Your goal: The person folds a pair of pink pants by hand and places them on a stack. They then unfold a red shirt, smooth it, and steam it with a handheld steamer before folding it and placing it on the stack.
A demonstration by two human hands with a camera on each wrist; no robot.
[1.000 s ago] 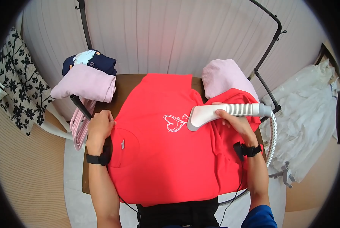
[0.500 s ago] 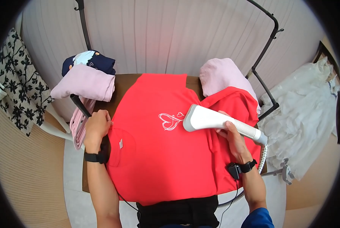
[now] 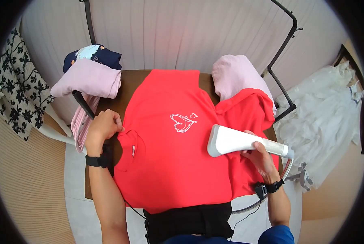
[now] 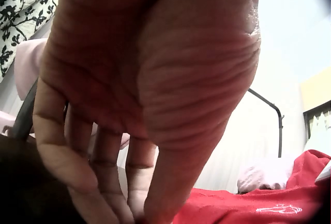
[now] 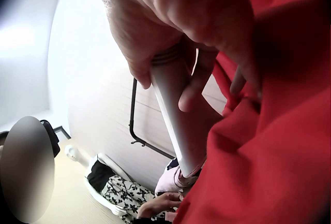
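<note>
A red sweatshirt with a white heart print lies spread on a brown table, its collar toward the left. At the upper edge of the shirt near the collar, my left hand pinches the fabric between thumb and fingertips. My right hand grips the handle of a white garment steamer, thumb along its top. The steamer's head is over the shirt, to the lower right of the print. In the right wrist view, fingers wrap the steamer close beside bunched red cloth.
Folded pink cloth and a navy garment sit at the back left, more pink cloth at the back right. A black rack frame rises behind. The steamer's hose hangs at the right, near white dresses.
The steamer has moved from the edge of the heart print down and to the right, its head tilting. My left hand stays at the shirt's edge, lifting it slightly. The whole view has shifted a little.
</note>
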